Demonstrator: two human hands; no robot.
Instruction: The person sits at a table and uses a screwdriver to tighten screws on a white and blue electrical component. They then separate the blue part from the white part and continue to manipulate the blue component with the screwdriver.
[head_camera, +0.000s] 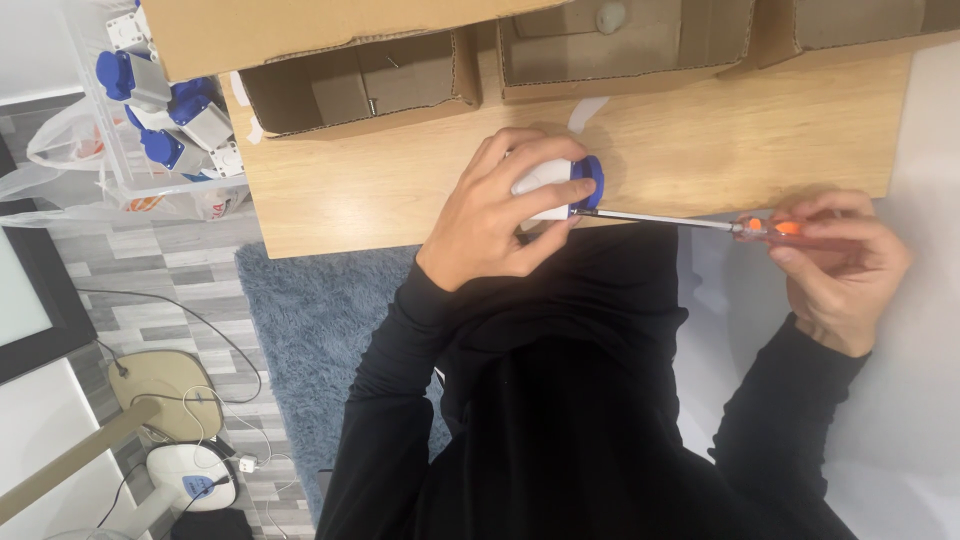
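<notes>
Cardboard boxes (360, 85) on wooden table (780, 120), blue rug (300, 320) below.

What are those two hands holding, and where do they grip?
The left hand wraps the white body of a blue-and-white plug; the right hand grips a screwdriver by its orange handle.

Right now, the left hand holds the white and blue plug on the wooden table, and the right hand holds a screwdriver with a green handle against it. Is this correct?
Not quite: the handle is orange, not green. In the head view, the left hand holds the white and blue plug on the wooden table, and the right hand holds the screwdriver against it.
</notes>
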